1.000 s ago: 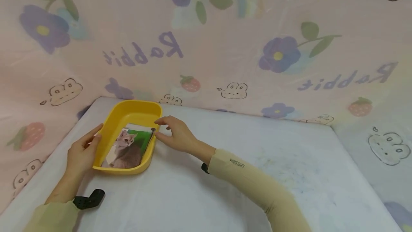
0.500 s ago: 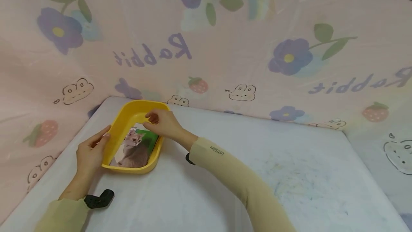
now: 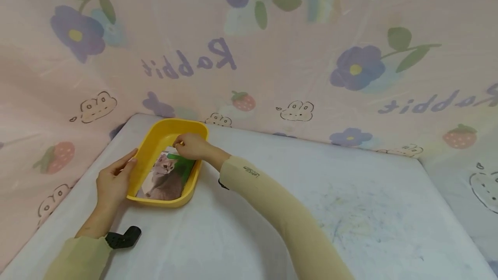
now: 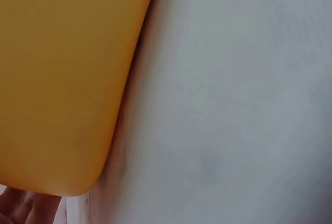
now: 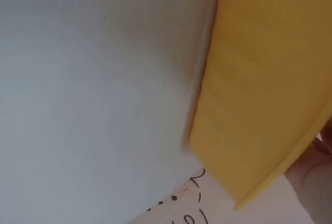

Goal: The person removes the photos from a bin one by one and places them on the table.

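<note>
A yellow tray [image 3: 145, 155] lies at the far left corner of the table, and in it a cat photo [image 3: 167, 177] lies face up, possibly on top of other sheets. My left hand [image 3: 130, 164] rests with straight fingers against the tray's outer left wall. My right hand [image 3: 181, 144] reaches over the tray's far end, its curled fingers pinching the photo's top edge. In the left wrist view the tray's wall [image 4: 57, 79] fills the left, with fingertips [image 4: 21, 208] at the bottom corner. The right wrist view shows only the tray's wall [image 5: 259, 94] and cloth.
A white cloth covers the table [image 3: 272, 219]. Pink curtain [image 3: 272, 64] printed with flowers and "Rabbit" hangs close behind and to the left. A black strap [image 3: 124, 237] sits on my left wrist. The table's left edge runs just beside the tray.
My right hand moved from the tray's right rim to over its far end and took the photo's top edge. My left hand stayed on the tray's left wall.
</note>
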Available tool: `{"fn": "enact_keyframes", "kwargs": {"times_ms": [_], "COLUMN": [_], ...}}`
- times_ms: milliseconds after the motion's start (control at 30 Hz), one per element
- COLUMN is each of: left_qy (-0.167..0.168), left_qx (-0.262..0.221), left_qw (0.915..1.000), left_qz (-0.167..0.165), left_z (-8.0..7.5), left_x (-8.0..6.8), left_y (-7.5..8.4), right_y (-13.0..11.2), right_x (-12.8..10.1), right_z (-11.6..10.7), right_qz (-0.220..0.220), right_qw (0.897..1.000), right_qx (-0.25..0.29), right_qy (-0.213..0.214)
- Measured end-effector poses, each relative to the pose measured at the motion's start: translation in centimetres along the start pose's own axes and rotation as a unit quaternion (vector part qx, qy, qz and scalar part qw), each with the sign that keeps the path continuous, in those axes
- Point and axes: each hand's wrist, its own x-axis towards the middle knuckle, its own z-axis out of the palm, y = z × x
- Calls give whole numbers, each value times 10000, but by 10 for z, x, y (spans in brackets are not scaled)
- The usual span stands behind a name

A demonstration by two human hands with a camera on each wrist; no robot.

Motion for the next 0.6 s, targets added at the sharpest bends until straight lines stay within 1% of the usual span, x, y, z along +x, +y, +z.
{"fn": "enact_keyframes", "kwargs": {"times_ms": [167,267,433,600], "left_qy": [4,34,54,61], "left_qx": [-31,-55,-109,-166], "left_qw": [10000,10000,9999,9998], "left_qz": [48,55,32,-21], "left_z": [2,2,2,2], "left_x": [1,2,2,1], "left_y": [-1,-3,-3,-3], "right_y": [-1,0,-1,-3], "right_x": [4,6,9,10], "right_z": [1,2,3,6], "right_qz": [164,126,6,47], "right_qw": [9996,9994,9981,9965], "right_qx": [-78,-188,-550,-778], "right_qy": [-199,-250,-295,-308]}}
